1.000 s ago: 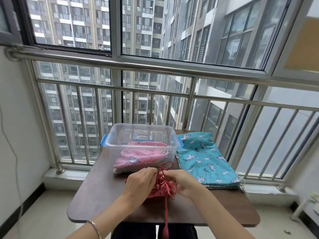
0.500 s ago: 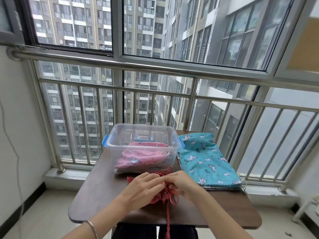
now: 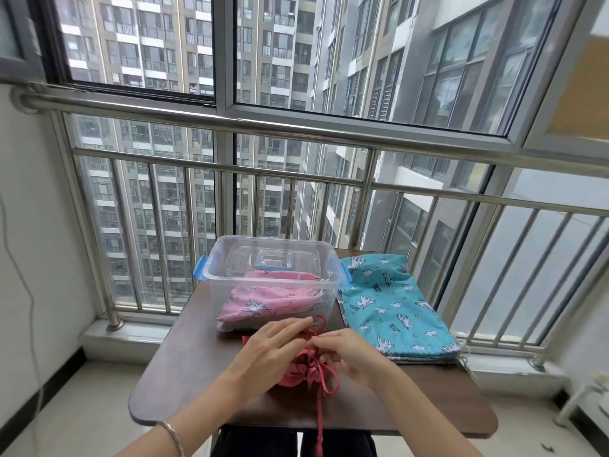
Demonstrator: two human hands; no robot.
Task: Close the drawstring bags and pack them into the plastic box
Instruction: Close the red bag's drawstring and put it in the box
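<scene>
A red drawstring bag [image 3: 301,369] lies bunched on the brown table [image 3: 184,387] in front of me, its mouth gathered. My left hand [image 3: 275,346] rests on the bag and pinches its red cord [image 3: 321,410], which hangs over the table's front edge. My right hand [image 3: 349,352] pinches the cord at the same spot. Behind them stands the clear plastic box [image 3: 273,278] with blue latches, holding a pink unicorn bag [image 3: 263,298]. A stack of flat bags topped by a teal unicorn bag [image 3: 389,301] lies to the right of the box.
The box's lid [image 3: 273,260] stands behind or inside the box, seen through its wall. A steel railing [image 3: 296,127] and window run just behind the table. A white wall with a hanging wire [image 3: 29,308] is on the left.
My hands have shifted slightly forward on the red bag, working the cord at its gathered mouth. The box and teal bags have not moved.
</scene>
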